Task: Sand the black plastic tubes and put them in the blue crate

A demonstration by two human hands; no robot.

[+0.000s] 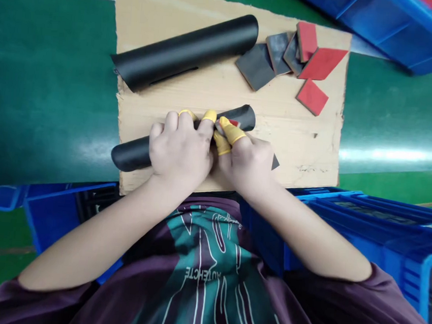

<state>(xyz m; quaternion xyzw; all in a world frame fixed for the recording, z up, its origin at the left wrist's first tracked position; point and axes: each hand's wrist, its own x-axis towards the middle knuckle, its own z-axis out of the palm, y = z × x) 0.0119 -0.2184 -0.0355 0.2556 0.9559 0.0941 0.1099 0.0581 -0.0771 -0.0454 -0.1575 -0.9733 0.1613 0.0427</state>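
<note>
A black curved tube-like part (131,155) lies slanted across the near side of a cardboard sheet (206,90). My left hand (180,149) is wrapped over its middle, fingers closed on it. My right hand (244,156) sits beside it, and its fingers in yellow fingertip covers pinch a small red pad (234,123) against the part near its right end. A dark corner (275,161) pokes out under my right hand.
A second, larger black curved part (186,51) lies at the back of the cardboard. Several red and grey square pads (293,59) are scattered at the back right. Blue plastic crates (381,228) stand near my body, another (395,26) at the far right. A green surface (47,81) surrounds the cardboard.
</note>
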